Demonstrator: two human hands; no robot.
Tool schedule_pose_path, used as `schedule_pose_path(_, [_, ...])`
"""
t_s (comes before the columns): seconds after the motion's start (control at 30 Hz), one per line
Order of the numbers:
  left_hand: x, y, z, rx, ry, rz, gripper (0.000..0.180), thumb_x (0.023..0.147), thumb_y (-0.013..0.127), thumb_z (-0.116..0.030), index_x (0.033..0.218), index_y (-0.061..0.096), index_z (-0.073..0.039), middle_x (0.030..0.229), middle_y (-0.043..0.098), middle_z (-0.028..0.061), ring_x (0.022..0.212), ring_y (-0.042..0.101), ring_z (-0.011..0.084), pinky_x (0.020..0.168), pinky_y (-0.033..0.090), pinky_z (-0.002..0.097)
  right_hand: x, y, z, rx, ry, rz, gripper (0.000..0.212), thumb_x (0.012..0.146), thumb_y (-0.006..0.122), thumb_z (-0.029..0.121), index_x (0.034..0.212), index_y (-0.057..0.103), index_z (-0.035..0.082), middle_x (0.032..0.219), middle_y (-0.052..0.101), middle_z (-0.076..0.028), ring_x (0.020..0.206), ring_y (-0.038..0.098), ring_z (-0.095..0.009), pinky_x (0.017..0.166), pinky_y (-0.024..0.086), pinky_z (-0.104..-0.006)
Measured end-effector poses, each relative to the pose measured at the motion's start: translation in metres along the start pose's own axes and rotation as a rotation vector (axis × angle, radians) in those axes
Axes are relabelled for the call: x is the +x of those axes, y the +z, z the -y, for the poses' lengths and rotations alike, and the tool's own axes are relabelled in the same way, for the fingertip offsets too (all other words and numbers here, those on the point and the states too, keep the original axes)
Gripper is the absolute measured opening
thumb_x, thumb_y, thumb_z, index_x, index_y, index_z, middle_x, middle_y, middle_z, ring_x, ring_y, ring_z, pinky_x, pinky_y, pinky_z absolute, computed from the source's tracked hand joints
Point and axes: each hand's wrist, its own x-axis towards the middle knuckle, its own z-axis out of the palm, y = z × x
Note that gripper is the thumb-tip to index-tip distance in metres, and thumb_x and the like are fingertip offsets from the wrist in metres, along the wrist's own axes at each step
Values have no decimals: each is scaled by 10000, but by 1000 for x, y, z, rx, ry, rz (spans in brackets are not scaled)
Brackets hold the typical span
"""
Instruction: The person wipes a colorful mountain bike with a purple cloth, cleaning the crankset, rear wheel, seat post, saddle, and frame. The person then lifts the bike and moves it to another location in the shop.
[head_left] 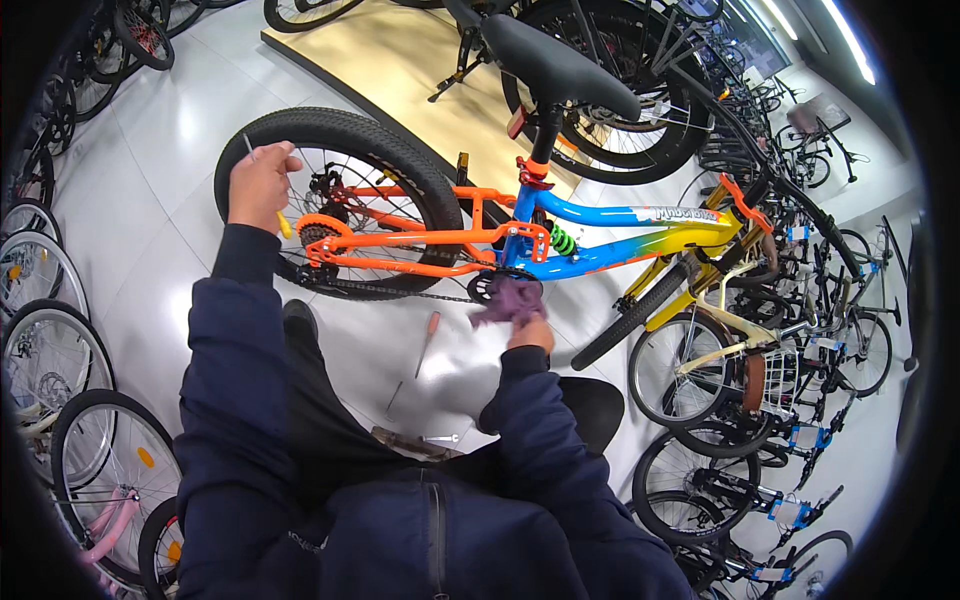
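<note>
A small bicycle with a blue, yellow and orange frame (pixel 590 263) stands in front of me, its fat rear tyre (pixel 335 125) to the left. My left hand (pixel 260 187) is closed beside that wheel around a thin tool (pixel 286 226). The tool's yellow end shows below the fist and a slim grey shaft above; its exact kind is unclear. My right hand (pixel 532 333) grips a purple rag (pixel 514 301) against the crank and chainring (pixel 486 287), partly covering them. The chain (pixel 400 294) runs left from there to the rear sprockets (pixel 320 235). A black saddle (pixel 560 70) tops the frame.
On the floor between my feet lies a screwdriver (pixel 429 328) with an orange-red handle. A wrench (pixel 441 438) lies closer to me. Behind the bicycle is a pale wooden platform (pixel 340 45) carrying another bike. Rows of bicycles line the right side, and more wheels (pixel 60 345) stand at left.
</note>
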Motion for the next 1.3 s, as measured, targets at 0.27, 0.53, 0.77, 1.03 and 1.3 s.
schedule_pose_path(0.27, [8,-7,3,-6,-31,16,121,933,614,-206,938,606,-85,813,595,6,489,352,17,396,246,198,4,0,30,749,10,-313,237,811,740,165,976,677,6,960,702,-156,874,685,-307,811,535,-408])
schedule_pose_path(0.53, [5,5,4,-2,-36,8,125,934,610,-202,922,603,-77,804,590,2,483,338,22,400,248,200,-6,6,41,1000,-55,-142,231,779,738,110,968,702,-19,861,718,-148,787,692,-258,754,543,-379])
schedule_pose_path(0.77, [6,11,7,19,-37,23,121,937,609,-198,933,609,-78,805,592,2,485,342,18,395,243,209,22,30,-26,1523,630,-87,256,839,695,73,1067,691,-45,1087,683,-191,824,702,-273,688,590,-359])
schedule_pose_path(1.03, [8,27,18,84,-33,84,131,937,617,-206,943,613,-75,808,595,4,478,341,14,382,212,202,-13,36,51,1123,-57,46,187,819,751,171,820,673,1,732,676,-89,652,658,-193,628,536,-353])
schedule_pose_path(1.3, [12,28,18,88,-43,62,133,959,613,-222,953,610,-89,827,585,-7,458,330,1,367,215,188,65,23,-40,77,-240,67,249,843,648,226,909,737,3,957,738,-162,818,714,-306,744,567,-424])
